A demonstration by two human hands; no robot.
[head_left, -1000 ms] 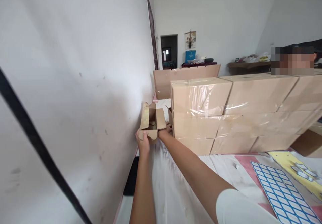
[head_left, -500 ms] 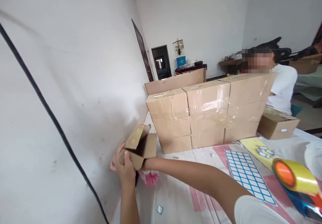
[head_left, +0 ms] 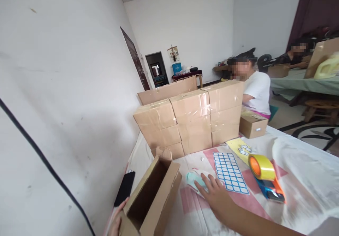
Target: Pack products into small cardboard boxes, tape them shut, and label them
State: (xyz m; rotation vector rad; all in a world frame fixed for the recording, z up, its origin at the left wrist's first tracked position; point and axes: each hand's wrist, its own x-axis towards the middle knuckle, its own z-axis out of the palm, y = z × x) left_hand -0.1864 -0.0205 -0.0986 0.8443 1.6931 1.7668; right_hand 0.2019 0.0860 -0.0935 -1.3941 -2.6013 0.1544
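Note:
My left hand [head_left: 118,217] grips the near left side of an open cardboard box [head_left: 162,201], with part of the hand cut off by the lower edge of the view. The box's long opening faces up, its inside looks dark, and a torn flap sticks up at its far end. To the right of it, my right hand [head_left: 215,197] reaches over the table with fingers spread. Its fingertips lie on a pale white and turquoise item [head_left: 195,179], perhaps a cloth or soft packet. Beside that hand lies a sheet of blue-bordered labels [head_left: 230,172].
Stacked, taped cardboard boxes [head_left: 194,123] form a wall at the back. A single box [head_left: 254,124] stands right of them. A tape dispenser [head_left: 265,176] and a yellow card [head_left: 239,149] lie at right, a black phone-like object [head_left: 125,187] by the wall. A co-worker [head_left: 255,91] sits beyond.
The box has come down and nearer, and now stands with its opening upward. My right hand has left the box and moved right onto the pale item. The view has turned right.

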